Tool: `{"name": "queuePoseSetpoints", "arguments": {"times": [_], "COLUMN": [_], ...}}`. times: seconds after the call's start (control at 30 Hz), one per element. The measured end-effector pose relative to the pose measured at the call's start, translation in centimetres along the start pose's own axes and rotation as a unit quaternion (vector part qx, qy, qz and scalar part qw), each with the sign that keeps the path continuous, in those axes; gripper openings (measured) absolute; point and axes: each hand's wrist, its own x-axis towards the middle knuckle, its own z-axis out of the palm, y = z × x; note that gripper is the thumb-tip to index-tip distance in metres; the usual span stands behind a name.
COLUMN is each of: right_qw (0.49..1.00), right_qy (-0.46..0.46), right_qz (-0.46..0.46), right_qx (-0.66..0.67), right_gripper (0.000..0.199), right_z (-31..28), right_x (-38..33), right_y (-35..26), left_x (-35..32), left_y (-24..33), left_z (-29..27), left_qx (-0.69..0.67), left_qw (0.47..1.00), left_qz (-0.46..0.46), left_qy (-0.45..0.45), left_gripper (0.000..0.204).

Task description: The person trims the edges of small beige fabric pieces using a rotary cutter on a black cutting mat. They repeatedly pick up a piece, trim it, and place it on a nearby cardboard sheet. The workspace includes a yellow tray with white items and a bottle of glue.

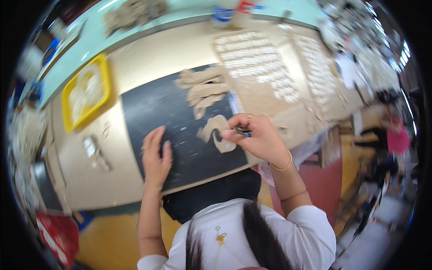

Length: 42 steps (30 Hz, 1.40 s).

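My right hand is closed in a pinch around a small dark tool, mostly hidden by the fingers; its kind is not clear. Just left of those fingertips a curved tan cut-out piece lies on the black mat. It has a rounded opening and a small pale spot at its lower end. Over the mat's left part is my left hand, fingers apart and holding nothing. Farther back on the mat sits a loose pile of similar tan pieces.
A yellow tray with whitish contents stands at the left. Sheets with rows of small white pieces lie at the back right. Containers stand at the far edge, and more tan pieces lie on the pale green surface. Someone in pink is at the right.
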Motion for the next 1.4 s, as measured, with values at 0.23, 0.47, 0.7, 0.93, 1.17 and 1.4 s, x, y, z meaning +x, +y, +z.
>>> {"name": "queuePoseSetpoints", "arguments": {"times": [0.23, 0.47, 0.7, 0.93, 1.17, 1.4], "right_qw": [0.978, 0.864, 0.772, 0.814, 0.749, 0.696], "right_qy": [0.153, 0.457, 0.598, 0.504, 0.221, 0.133], "right_qz": [0.087, 0.013, 0.210, 0.033, -0.104, -0.181], "right_qx": [0.108, 0.210, 0.043, -0.287, -0.615, -0.682], "right_gripper": [0.020, 0.028, 0.049, 0.041, 0.013, 0.009], "right_z": [-7.9, -16.0, -14.6, -13.7, -14.3, -14.5], "right_x": [-4.4, -6.6, -12.0, -9.2, 0.3, 3.8], "right_y": [0.8, 10.9, 25.1, 19.8, 13.3, 12.9], "left_x": [-0.7, -0.5, -0.6, -0.2, 3.3, 5.1], "left_y": [-0.6, -1.0, -0.9, 1.4, 8.8, 9.8], "left_z": [0.2, 0.3, 0.2, 1.9, 8.7, 14.0], "left_qx": [-0.001, 0.002, 0.012, 0.034, -0.011, 0.066], "left_qw": [1.000, 0.999, 0.999, 0.993, 0.935, 0.916], "left_qz": [-0.002, 0.028, 0.025, 0.108, 0.314, 0.345], "left_qy": [-0.014, -0.021, -0.021, -0.024, -0.166, -0.195], "left_gripper": [0.041, 0.041, 0.042, 0.046, 0.048, 0.042]}}
